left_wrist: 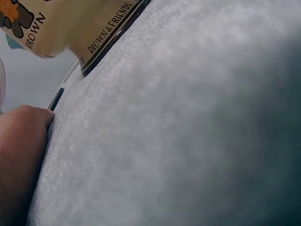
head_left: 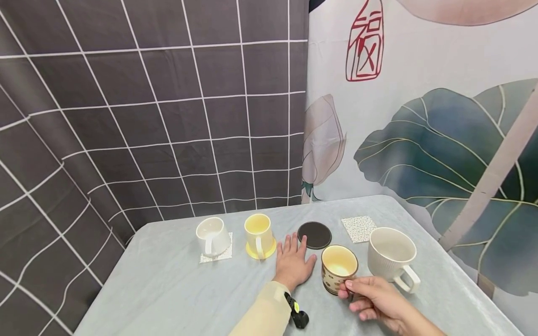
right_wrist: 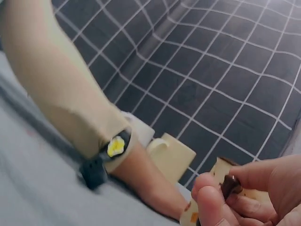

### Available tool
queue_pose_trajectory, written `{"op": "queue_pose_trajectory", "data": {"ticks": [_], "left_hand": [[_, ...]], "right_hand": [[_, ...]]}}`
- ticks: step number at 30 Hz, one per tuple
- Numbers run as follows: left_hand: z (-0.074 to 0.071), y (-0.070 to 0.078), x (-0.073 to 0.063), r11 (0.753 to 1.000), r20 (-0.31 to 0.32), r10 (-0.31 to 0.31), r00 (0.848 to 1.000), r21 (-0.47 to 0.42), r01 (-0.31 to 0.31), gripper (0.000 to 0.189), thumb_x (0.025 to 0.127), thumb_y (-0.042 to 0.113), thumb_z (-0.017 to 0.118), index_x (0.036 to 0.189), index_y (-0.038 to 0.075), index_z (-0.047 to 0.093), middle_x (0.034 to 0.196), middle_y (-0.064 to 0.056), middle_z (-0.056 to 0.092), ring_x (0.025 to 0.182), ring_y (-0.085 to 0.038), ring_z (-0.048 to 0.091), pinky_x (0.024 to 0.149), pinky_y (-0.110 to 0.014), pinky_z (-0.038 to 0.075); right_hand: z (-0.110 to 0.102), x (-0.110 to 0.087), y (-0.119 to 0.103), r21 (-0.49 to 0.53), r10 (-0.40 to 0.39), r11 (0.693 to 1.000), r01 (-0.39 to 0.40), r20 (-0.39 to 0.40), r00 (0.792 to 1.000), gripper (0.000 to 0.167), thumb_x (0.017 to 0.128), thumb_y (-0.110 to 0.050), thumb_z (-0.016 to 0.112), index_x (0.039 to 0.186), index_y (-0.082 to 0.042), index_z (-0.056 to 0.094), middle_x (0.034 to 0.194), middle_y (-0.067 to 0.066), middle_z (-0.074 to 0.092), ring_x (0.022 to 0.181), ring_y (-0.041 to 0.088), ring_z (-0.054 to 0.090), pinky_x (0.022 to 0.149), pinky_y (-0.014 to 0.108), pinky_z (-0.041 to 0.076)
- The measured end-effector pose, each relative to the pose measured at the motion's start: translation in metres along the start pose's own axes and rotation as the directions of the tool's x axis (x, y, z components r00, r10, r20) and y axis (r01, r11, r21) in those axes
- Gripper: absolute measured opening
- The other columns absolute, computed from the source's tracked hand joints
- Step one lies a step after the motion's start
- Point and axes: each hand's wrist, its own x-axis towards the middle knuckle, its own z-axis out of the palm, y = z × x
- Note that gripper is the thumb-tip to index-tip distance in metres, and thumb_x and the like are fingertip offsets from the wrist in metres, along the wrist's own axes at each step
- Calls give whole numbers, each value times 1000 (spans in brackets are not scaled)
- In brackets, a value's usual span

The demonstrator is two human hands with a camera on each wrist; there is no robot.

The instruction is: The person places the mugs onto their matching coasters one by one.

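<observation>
Cream mug [head_left: 336,276]; brown handle [right_wrist: 229,187] pinched between right fingers [head_left: 363,286]

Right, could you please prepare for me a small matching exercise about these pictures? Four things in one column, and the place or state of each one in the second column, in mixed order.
Things:
1. Patterned mug
2. Yellow mug
3. Dark round coaster
4. Ribbed mug

Place or state:
A. Standing on a yellow coaster
B. Farthest right of the mugs in the head view
C. Handle pinched by the right hand
D. Lying on the table with no mug on it

Right pairs: 1-C, 2-A, 3-D, 4-B
</observation>
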Motion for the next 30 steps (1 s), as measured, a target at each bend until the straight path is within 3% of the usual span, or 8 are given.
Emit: {"op": "queue_pose_trajectory", "data": {"ticks": [5, 10, 18, 25, 30], "left_hand": [[2, 0, 0, 1000, -12, 2, 1000, 10, -2, 66, 103, 57, 38, 158, 21, 38, 166, -7, 28, 154, -27, 20, 123, -53, 15], [3, -1, 0, 1000, -30, 8, 1000, 21, -8, 66, 103, 57, 38, 158, 21, 38, 165, -7, 29, 153, -27, 22, 123, -53, 16], [-2, 1, 0, 1000, -1, 1, 1000, 0, -1, 66, 102, 55, 40, 158, 19, 39, 165, -9, 30, 153, -29, 21, 123, -53, 16], [-4, 2, -1, 1000, -17, 13, 1000, -9, -13, 65, 103, 53, 41, 157, 18, 40, 164, -11, 32, 153, -31, 23, 122, -54, 17], [-4, 1, -2, 1000, -29, 11, 1000, -17, -12, 65, 101, 53, 43, 155, 17, 43, 163, -11, 34, 152, -31, 25, 121, -54, 19]], "right_hand": [[-1, -2, 0, 116, -5, 993, -2, 66, 998, 25, 107, -13, 49, 113, -6, 71, 107, 6, 76, 88, 13, 75, 74, 23, 60], [1, -2, -1, 182, -19, 983, 2, 93, 995, 23, 106, -7, 48, 114, -3, 70, 110, 10, 75, 95, 18, 75, 85, 25, 58], [6, 3, -9, 118, -58, 992, 53, 39, 998, 19, 104, -4, 52, 109, -2, 71, 107, 10, 75, 92, 17, 75, 85, 25, 58], [2, 17, -31, 80, -121, 990, 120, 16, 993, 20, 104, -4, 51, 109, -4, 71, 105, 9, 76, 91, 16, 75, 84, 25, 58], [0, 32, -47, 58, -139, 988, 143, -59, 989, 20, 103, -4, 54, 105, -4, 74, 101, 9, 76, 89, 15, 75, 83, 25, 58]]}}
